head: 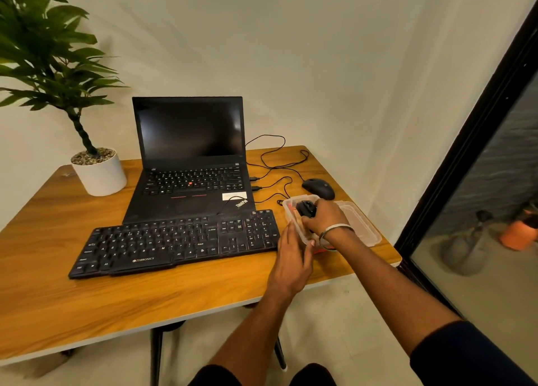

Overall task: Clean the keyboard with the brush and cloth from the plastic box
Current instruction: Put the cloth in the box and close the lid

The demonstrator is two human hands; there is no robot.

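My right hand (324,215) is closed around the black brush (306,208) inside the plastic box (300,229) just right of the keyboard (177,241), my open left hand (291,264) steadying the box's light, probably slippery wall.

Plain cream walls (320,50) meet in a corner behind the wooden tabletop (87,304). A black-framed glass panel (480,240) fills the right of the frame. Pale floor (334,327) shows at lower centre.

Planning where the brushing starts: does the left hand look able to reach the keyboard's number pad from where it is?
Probably yes: the left hand rests beside the keyboard, nothing lying between them.
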